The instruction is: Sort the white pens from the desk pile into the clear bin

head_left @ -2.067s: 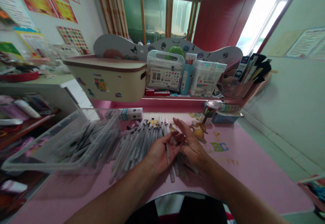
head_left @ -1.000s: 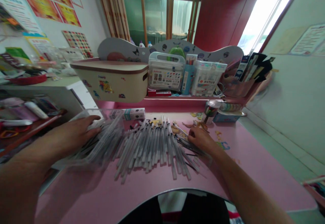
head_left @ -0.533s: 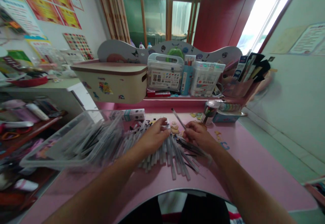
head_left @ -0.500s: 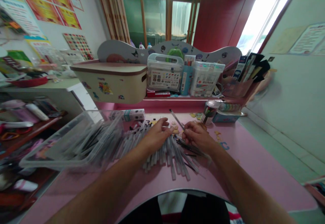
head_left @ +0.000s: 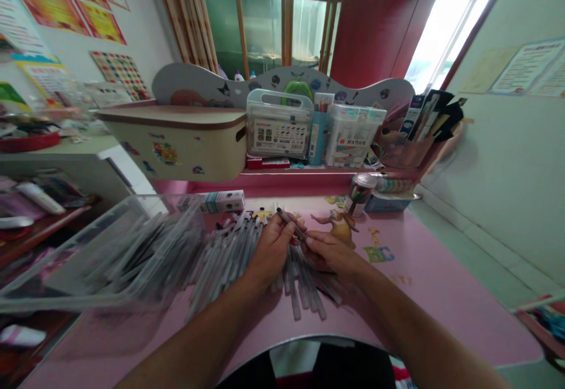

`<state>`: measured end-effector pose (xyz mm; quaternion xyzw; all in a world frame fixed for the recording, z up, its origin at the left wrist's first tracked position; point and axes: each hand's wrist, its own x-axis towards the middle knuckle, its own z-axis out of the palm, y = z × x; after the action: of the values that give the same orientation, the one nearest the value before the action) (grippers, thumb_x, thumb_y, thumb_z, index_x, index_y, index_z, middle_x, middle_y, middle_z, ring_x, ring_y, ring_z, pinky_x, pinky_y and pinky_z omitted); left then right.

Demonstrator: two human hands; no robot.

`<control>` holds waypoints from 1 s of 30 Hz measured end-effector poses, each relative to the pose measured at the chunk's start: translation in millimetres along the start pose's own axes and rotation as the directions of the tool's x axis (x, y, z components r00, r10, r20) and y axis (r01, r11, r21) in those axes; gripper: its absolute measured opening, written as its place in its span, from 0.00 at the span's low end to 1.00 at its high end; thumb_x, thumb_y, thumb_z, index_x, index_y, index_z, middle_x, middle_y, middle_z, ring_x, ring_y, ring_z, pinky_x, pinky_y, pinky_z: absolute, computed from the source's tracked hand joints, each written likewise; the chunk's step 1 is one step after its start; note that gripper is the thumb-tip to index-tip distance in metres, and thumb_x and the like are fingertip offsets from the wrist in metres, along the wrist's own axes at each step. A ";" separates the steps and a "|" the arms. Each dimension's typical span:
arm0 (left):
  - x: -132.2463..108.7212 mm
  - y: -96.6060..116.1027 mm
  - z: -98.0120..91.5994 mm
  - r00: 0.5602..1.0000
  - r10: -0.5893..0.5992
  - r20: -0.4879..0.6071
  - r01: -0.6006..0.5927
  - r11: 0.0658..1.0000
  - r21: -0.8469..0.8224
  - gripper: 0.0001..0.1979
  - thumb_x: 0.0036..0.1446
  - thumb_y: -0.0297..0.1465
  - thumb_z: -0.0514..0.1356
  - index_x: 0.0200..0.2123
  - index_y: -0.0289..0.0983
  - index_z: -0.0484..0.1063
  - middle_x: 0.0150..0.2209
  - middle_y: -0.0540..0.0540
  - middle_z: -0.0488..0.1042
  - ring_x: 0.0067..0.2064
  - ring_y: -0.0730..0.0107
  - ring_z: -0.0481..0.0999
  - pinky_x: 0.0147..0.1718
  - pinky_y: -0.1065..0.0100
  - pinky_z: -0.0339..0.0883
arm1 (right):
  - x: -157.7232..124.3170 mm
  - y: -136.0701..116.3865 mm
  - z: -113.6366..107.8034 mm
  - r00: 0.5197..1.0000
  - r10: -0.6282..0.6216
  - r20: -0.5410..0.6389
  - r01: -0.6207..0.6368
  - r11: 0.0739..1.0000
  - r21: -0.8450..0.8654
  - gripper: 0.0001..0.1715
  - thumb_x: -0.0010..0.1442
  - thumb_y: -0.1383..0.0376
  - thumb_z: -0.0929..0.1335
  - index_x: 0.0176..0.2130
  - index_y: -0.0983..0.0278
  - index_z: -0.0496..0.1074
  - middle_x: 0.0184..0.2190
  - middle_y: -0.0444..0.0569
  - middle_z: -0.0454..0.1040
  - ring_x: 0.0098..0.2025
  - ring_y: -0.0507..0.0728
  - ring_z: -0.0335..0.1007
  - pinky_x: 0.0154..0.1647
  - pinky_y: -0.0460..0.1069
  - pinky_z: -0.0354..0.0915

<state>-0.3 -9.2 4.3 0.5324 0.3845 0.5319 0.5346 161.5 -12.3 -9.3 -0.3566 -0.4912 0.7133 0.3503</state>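
Just above the pink desk, both my hands meet at one slim pen [head_left: 289, 222] with a dark end pointing up and left. My left hand [head_left: 274, 246] is closed around its upper part, thumb against it. My right hand [head_left: 330, 251] pinches the lower end, which its fingers partly hide. Under and in front of my hands lies a spread of grey translucent pens [head_left: 303, 292]. More pens [head_left: 232, 250] lie in a row to the left of my left hand, dark ends facing away from me.
At the left stands a clear plastic box [head_left: 73, 305] with many pens inside. A small white carton [head_left: 220, 201] lies behind the pens. Toward the back right are a can [head_left: 359, 193] and a blue box [head_left: 388, 202]. A lidded cream bin [head_left: 185, 150] and marker cases [head_left: 354, 139] line the shelf.
My left hand has come off the loose pens and closed on the pen in my right hand. My right hand has shifted slightly left and down. The view has moved a little.
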 end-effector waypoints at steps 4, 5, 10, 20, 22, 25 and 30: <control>0.0 1.9 1.9 1.000 0.010 0.004 -0.010 0.999 -0.048 0.06 0.61 0.34 0.56 0.37 0.38 0.68 0.34 0.47 0.76 0.34 0.70 0.73 0.36 0.68 0.67 | -2.4 1.3 -0.8 0.998 0.000 0.056 -0.002 0.999 0.039 0.23 0.55 0.48 0.72 0.31 0.64 0.65 0.19 0.35 0.52 0.19 0.45 0.40 0.17 0.44 0.36; 0.0 2.7 2.0 1.000 0.012 0.005 -0.011 0.998 -0.061 0.05 0.61 0.34 0.57 0.36 0.38 0.68 0.33 0.48 0.75 0.33 0.70 0.73 0.36 0.68 0.66 | -2.8 1.5 -1.4 0.998 0.003 0.067 -0.005 0.999 0.032 0.23 0.56 0.48 0.72 0.30 0.64 0.64 0.19 0.35 0.51 0.18 0.45 0.39 0.17 0.44 0.35; -2.9 6.4 0.8 0.999 0.037 0.004 -0.037 0.998 -0.057 0.05 0.60 0.33 0.58 0.35 0.37 0.69 0.31 0.50 0.73 0.32 0.71 0.72 0.36 0.68 0.66 | -2.6 1.2 -0.8 0.999 -0.027 0.047 0.027 1.000 0.003 0.23 0.56 0.47 0.71 0.32 0.64 0.66 0.21 0.36 0.53 0.18 0.45 0.40 0.16 0.44 0.36; -3.1 3.1 -0.4 0.997 0.055 -0.061 -0.058 0.997 -0.041 0.04 0.60 0.32 0.58 0.36 0.38 0.71 0.33 0.49 0.74 0.34 0.71 0.71 0.36 0.69 0.65 | -2.1 -0.9 2.6 0.991 -0.130 0.017 0.131 0.977 -0.170 0.24 0.59 0.45 0.69 0.32 0.64 0.68 0.17 0.36 0.51 0.17 0.46 0.41 0.16 0.46 0.37; -2.5 0.6 -0.5 0.998 0.021 -0.065 -0.026 0.997 -0.072 0.04 0.60 0.32 0.58 0.36 0.38 0.70 0.33 0.49 0.75 0.33 0.71 0.71 0.36 0.69 0.65 | -0.9 -0.5 2.8 0.992 -0.125 0.013 0.126 0.981 -0.147 0.24 0.58 0.45 0.69 0.31 0.64 0.68 0.16 0.35 0.49 0.16 0.46 0.40 0.16 0.46 0.36; -3.3 0.5 -0.2 0.998 0.027 -0.057 -0.031 0.997 -0.073 0.04 0.60 0.32 0.58 0.36 0.38 0.70 0.35 0.47 0.76 0.33 0.70 0.72 0.37 0.68 0.65 | 1.4 -0.1 1.5 0.993 -0.122 0.007 0.121 0.980 -0.156 0.25 0.57 0.45 0.69 0.31 0.64 0.67 0.16 0.35 0.50 0.17 0.46 0.40 0.16 0.46 0.35; -5.0 6.9 0.6 0.993 0.104 -0.048 -0.106 0.994 -0.038 0.04 0.59 0.32 0.59 0.35 0.38 0.71 0.33 0.48 0.75 0.34 0.69 0.73 0.40 0.67 0.66 | 0.9 -1.3 1.6 0.989 -0.150 -0.012 0.143 0.960 -0.242 0.24 0.59 0.45 0.68 0.32 0.64 0.68 0.17 0.36 0.52 0.18 0.47 0.42 0.18 0.46 0.37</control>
<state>-1.5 -15.0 10.3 0.5285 0.3575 0.5791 0.5074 159.9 -11.9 -7.8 -0.3697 -0.5937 0.6152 0.3638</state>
